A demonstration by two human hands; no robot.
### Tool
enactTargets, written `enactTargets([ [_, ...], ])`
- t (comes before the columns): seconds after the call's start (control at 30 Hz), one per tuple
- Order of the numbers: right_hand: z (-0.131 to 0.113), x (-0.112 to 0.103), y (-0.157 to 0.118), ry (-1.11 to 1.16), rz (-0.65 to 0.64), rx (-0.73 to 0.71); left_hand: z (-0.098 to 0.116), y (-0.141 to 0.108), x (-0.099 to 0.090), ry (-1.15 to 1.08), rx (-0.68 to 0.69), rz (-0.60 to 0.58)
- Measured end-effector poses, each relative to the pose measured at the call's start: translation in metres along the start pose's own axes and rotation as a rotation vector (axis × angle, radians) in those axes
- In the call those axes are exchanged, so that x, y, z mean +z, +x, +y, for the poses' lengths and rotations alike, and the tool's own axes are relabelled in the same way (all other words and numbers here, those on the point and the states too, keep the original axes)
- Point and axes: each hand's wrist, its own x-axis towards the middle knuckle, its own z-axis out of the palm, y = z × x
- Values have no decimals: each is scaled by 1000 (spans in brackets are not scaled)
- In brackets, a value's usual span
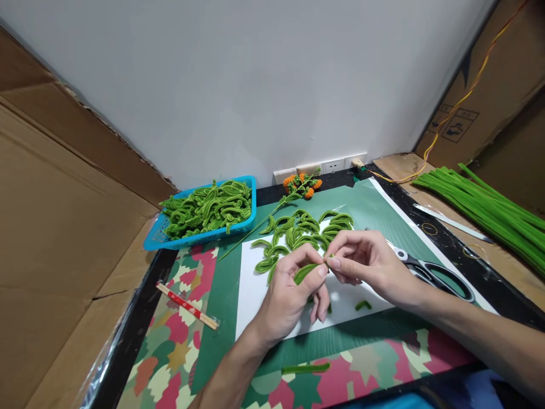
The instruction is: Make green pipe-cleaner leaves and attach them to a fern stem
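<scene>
My left hand [289, 292] is closed, pinching a bent green pipe cleaner leaf [304, 274] between thumb and fingers. At the leaf's right tip, my right hand [366, 262] is closed too, its thumb and forefinger pinching the end. Both hands hover over a white sheet [249, 298]. Behind them several curled green pipe cleaner leaves [304, 224] lie spread over the sheet. A small bent green piece [363, 305] rests to the right, below my right hand. Nearer to me lies a short straight green pipe cleaner [305, 368].
A blue basket [251, 218] heaped with green pipe cleaner pieces stands back left. An orange-flowered stem [293, 196] lies beside it. Scissors [443, 279] are right of my right hand, long green pipe cleaners [481, 204] far right, wrapped chopsticks [187, 305] left. Cardboard flanks both sides.
</scene>
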Motion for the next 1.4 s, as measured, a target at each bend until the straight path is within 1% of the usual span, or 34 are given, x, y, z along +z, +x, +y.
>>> enactTargets([
  [0.07,0,0,0,-66,2,-27,-2,2,1,-59,2,5],
  [0.13,-1,0,-2,-201,9,-102,-3,3,3,-165,-27,-5],
  [0.2,-1,0,-4,-379,-5,-218,-2,4,5,-264,-70,-23],
  [0.3,1,-1,-3,-639,-37,-429,1,4,9,-349,-131,-63],
  [0.37,5,-2,-2,-730,-34,-533,2,3,10,-373,-160,-79],
  [0.43,8,-3,-2,-752,-23,-573,0,3,10,-362,-171,-78],
  [0.5,9,-3,-2,-738,-11,-554,-3,4,10,-333,-147,-71],
  [0.57,9,-2,-4,-663,-1,-475,-6,4,11,-287,-94,-56],
  [0.63,10,0,-5,-515,17,-344,-7,3,11,-202,-47,-35],
  [0.73,13,4,-4,-245,40,-157,-4,0,11,-4,-11,9],
  [0.8,15,7,-3,-120,47,-80,0,-2,10,107,6,49],
  [0.87,15,9,-4,-87,64,-47,1,-3,9,159,17,79],
  [0.93,13,10,-5,-135,92,-64,1,-2,9,116,13,75],
  [1.0,11,10,-8,-247,116,-129,-1,-1,10,-5,-4,40],
  [1.07,10,9,-10,-393,135,-266,-3,1,13,-150,-36,-9],
  [1.13,11,7,-12,-525,147,-450,-3,1,17,-272,-81,-54],
  [1.2,12,7,-13,-597,154,-601,-3,1,20,-350,-130,-88],
  [1.23,13,6,-13,-607,157,-639,-3,0,20,-367,-141,-99],
  [1.3,13,7,-13,-588,172,-625,-3,-1,20,-341,-122,-105],
  [1.33,13,8,-13,-556,178,-578,-2,-2,19,-286,-93,-100],
  [1.4,12,10,-12,-448,177,-433,0,-4,16,-90,-31,-64],
])
